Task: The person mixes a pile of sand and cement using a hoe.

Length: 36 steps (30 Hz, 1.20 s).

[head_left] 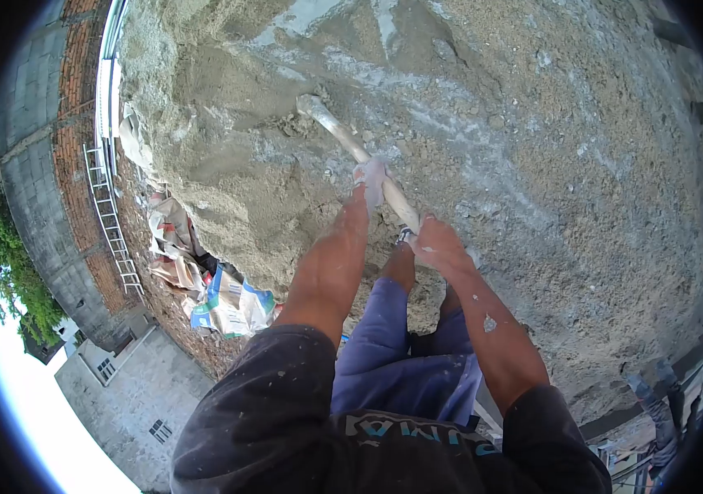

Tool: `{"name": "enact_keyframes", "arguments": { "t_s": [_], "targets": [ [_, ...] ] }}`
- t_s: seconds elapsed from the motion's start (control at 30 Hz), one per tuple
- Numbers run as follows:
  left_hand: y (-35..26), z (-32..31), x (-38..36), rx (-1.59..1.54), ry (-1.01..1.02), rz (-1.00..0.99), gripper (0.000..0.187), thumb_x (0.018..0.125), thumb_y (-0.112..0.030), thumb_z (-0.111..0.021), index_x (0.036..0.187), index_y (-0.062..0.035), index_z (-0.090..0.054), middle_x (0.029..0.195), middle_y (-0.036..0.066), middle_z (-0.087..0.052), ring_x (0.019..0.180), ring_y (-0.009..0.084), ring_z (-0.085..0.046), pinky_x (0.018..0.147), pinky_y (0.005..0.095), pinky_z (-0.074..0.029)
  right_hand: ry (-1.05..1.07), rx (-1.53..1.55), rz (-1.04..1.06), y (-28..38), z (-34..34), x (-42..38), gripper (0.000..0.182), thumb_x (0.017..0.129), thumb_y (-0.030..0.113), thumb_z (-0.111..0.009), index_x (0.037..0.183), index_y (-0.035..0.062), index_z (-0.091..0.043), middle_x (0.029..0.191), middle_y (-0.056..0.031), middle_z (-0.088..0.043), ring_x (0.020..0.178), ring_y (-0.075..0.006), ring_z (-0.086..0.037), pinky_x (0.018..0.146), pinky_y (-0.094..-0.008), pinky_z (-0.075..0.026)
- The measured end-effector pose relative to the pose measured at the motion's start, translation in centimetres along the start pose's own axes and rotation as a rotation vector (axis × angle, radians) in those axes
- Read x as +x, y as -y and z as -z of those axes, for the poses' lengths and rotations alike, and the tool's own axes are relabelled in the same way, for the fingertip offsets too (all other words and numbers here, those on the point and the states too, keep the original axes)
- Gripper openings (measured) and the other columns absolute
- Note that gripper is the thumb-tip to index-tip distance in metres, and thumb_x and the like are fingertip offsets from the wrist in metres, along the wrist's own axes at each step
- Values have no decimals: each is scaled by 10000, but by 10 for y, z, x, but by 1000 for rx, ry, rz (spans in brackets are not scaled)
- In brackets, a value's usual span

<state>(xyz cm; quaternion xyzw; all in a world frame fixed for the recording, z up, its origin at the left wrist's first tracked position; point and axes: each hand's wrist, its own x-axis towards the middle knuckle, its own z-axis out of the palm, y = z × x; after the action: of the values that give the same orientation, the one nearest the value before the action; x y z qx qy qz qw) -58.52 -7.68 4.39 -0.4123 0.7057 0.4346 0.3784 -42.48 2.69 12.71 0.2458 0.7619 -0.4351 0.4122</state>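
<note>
A pale wooden tool handle [337, 132] slants across the middle of the head view, over a large heap of sand and grey powder [533, 165]. Its far end meets the heap, and the working head cannot be made out there. My left hand [374, 179], coated in pale dust, is closed around the middle of the handle. Nearer my body, my right hand [436, 239] grips the handle's near end. Both arms reach forward and down, with my legs below them on the heap.
Crumpled printed sacks [228, 303] lie along the heap's left edge. Beyond them a white ladder [111, 218] leans by a brick and block wall [39, 165]. Pole-like items and dark material [660, 403] are at the lower right.
</note>
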Motion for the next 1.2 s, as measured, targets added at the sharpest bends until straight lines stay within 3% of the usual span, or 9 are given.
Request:
{"name": "enact_keyframes", "arguments": {
  "t_s": [0.2, 0.37, 0.53, 0.63, 0.67, 0.77, 1.0, 1.1, 1.2],
  "targets": [
    [54, -89, -17, 10, 232, 106, 122, 865, -171, -514, 773, -104, -471, 589, 34, -469, 473, 181, -503, 432, 343, -431, 18, 92, -55, -68, 58, -54, 402, 795, 251, -643, 1061, -41, -566, 986, -271, -647, 946, -412, -641, 817, -468, -516],
    [112, -184, -88, -258, 386, 248, 196, 889, -228, -598, 769, -107, -501, 639, 15, -496, 514, 160, -507, 478, 321, -470, -68, 337, -129, -176, 77, -185, 485, 763, 292, -684, 1016, -90, -527, 648, -155, -592, 581, -292, -569, 597, -426, -454],
    [267, -254, -236, 18, 808, 451, 277, 784, -356, -732, 759, -169, -529, 648, -37, -472, 572, 124, -480, 525, 323, -382, -338, 455, -644, -226, -64, -414, 509, 762, 235, -702, 1142, -35, -499, 889, -239, -613, 798, -404, -610, 729, -456, -470],
    [314, -233, -352, -22, 889, 778, 256, 818, -295, -692, 697, -163, -509, 621, -45, -468, 538, 101, -448, 528, 286, -396, -650, -317, -724, -202, -98, -509, 460, 793, 143, -622, 1196, -45, -500, 984, -288, -594, 870, -459, -586, 757, -481, -467],
    [319, -222, -381, -84, 868, 818, 248, 823, -292, -683, 701, -164, -509, 622, -48, -464, 535, 102, -438, 523, 297, -391, -179, -45, -1129, -198, -71, -549, 581, 824, 312, -664, 1311, 42, -498, 1119, -207, -630, 1014, -358, -618, 877, -441, -493],
    [298, -190, -395, -139, 841, 851, 251, 821, -291, -691, 704, -162, -510, 620, -50, -460, 542, 104, -445, 531, 285, -392, -367, -361, -713, -284, -101, -621, 574, 824, 342, -659, 1299, 56, -511, 1133, -172, -632, 1013, -334, -624, 805, -422, -521],
    [94, -75, -200, -316, 200, 23, 230, 794, -216, -725, 660, -141, -552, 619, -23, -523, 538, 108, -516, 486, 278, -409, -382, 357, -80, -185, -50, -271, 248, 754, 128, -684, 956, 55, -559, 866, -192, -617, 805, -413, -608, 710, -458, -484],
    [-22, 23, -148, -262, -53, -422, 207, 806, -148, -704, 847, -71, -516, 650, 8, -531, 522, 113, -507, 468, 250, -425, -34, 593, 86, -72, -36, -152, 398, 758, 174, -714, 1097, 16, -581, 830, -130, -639, 826, -248, -653, 754, -379, -499],
    [-80, 79, -155, -220, -212, -668, 215, 820, -172, -700, 811, -56, -519, 625, 17, -518, 498, 114, -505, 443, 261, -437, 333, 737, 42, 30, -42, -75, 351, 736, 292, -753, 910, 33, -594, 649, -39, -602, 537, -148, -573, 590, -315, -467]
  ]
}}
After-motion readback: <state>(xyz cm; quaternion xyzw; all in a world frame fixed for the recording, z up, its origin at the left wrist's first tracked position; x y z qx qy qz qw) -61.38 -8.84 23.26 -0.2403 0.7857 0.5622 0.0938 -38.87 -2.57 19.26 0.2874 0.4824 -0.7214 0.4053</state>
